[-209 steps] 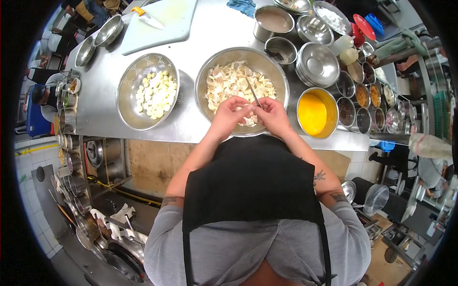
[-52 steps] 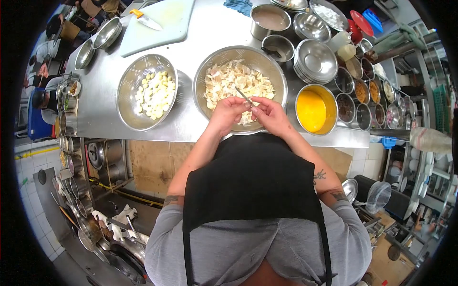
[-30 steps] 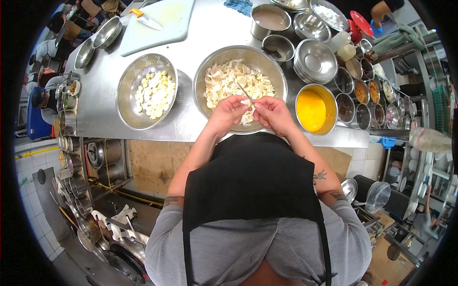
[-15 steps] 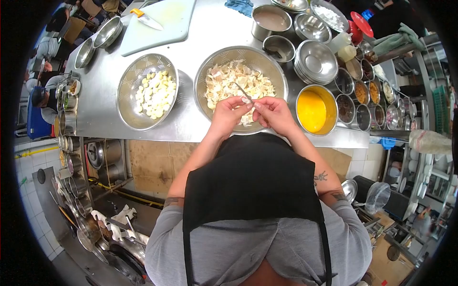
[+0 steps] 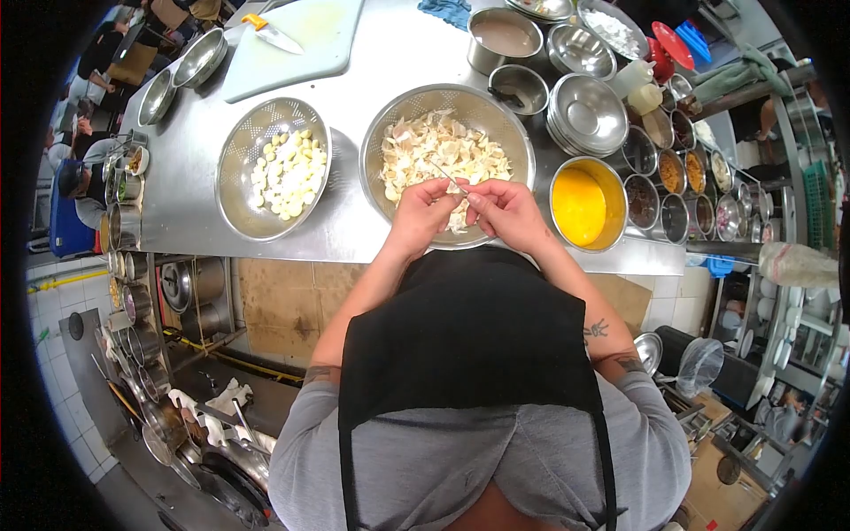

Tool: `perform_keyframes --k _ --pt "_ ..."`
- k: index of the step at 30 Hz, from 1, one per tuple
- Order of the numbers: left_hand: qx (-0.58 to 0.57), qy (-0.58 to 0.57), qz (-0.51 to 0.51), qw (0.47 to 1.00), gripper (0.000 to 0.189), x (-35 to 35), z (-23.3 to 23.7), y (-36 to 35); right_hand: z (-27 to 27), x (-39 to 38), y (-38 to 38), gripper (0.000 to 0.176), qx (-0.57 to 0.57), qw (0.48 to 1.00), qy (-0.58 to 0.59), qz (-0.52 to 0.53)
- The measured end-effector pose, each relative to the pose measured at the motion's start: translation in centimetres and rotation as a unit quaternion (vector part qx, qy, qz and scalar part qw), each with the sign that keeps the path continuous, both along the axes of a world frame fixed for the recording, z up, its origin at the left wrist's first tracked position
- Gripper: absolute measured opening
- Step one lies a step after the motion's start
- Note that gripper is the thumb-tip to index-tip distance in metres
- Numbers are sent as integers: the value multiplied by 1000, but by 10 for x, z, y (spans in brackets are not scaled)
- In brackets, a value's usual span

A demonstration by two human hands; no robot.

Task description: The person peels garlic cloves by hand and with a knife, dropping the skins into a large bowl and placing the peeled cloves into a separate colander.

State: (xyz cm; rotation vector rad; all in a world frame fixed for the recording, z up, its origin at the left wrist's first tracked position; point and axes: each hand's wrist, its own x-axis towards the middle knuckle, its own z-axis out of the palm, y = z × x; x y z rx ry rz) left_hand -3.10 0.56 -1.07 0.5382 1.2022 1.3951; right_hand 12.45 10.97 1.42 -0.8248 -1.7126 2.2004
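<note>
While both hands meet over the near side of the colander [image 5: 498, 117], the left hand [image 5: 418, 217] pinches a small pale piece [image 5: 455, 188] and the right hand [image 5: 506, 215] grips a thin blade [image 5: 442, 171]. Short, light strokes, turned off the left thumb, would probably serve best, kept low above the skins [image 5: 434, 137]. Fingers cover most of the piece, so its shape is unclear; the blade's handle is hidden too. Farther off, the top edge cuts through a bowl [image 5: 542, 7].
</note>
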Motion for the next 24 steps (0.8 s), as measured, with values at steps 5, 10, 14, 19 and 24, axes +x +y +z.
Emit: perform_keyframes --k 5,10,14,19,24 --pt "7 -7 1 1000 27 -3 8 -2 2 0 3 26 27 997 4 -74" --pt "11 -6 -3 1000 29 -5 16 -5 -4 3 10 35 4 997 -35 -63" --pt "8 12 0 1000 33 -11 2 -8 12 6 1 43 63 995 -55 -52" --pt "15 -11 -33 999 23 -25 -4 -13 23 11 -4 45 151 988 22 20" --pt "-13 41 -63 997 21 -29 11 -13 29 9 -5 42 174 981 4 85"
